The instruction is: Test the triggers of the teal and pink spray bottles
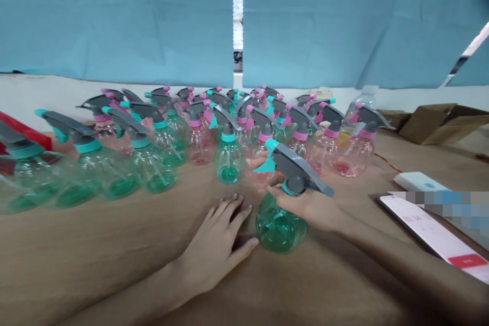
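Observation:
My right hand (301, 202) is wrapped round the neck of a green spray bottle (280, 226) with a grey and turquoise trigger head. This bottle leans a little, its nozzle pointing up and to the left. My left hand (214, 244) lies flat on the wooden table (95, 265), fingers spread, just left of the held bottle and holding nothing. Right behind the hands stand another green spray bottle (229, 160) and a pink spray bottle (324, 150). Part of my right hand's fingers is hidden behind the trigger head.
Several green and pink spray bottles crowd the back and left of the table, among them a green one (153, 168). On the right lie a phone (428, 232) and a white box (420, 182). Behind them is an open cardboard box (431, 122). Red material (30, 130) sits far left.

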### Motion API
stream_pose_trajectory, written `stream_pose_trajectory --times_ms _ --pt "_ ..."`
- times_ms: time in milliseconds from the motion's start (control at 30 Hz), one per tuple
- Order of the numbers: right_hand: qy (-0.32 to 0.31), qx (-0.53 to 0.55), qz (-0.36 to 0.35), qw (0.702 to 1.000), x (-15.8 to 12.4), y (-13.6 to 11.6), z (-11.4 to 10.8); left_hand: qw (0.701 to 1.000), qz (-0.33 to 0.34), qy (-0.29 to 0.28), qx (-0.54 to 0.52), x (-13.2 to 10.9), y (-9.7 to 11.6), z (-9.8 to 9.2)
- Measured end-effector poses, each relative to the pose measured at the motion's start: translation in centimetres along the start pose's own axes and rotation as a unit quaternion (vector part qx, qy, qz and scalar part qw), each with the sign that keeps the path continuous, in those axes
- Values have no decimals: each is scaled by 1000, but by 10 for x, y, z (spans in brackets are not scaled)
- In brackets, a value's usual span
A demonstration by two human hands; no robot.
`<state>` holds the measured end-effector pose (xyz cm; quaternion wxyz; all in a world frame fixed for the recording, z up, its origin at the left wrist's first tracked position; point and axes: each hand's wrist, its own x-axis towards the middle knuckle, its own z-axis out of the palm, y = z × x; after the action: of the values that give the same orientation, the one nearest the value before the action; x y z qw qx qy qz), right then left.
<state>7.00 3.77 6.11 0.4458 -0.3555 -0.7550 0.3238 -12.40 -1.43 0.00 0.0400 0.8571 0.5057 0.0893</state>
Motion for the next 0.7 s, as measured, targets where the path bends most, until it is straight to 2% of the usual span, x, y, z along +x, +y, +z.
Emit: stream_pose_trajectory --times_ms 267,700 --pt "-15 -41 24 999 -2 -2 -2 1000 -2 -9 15 0 0 0" --pt "-37 -17 19 999 -1 -3 -4 1000 1 -4 17 1 -1 1"
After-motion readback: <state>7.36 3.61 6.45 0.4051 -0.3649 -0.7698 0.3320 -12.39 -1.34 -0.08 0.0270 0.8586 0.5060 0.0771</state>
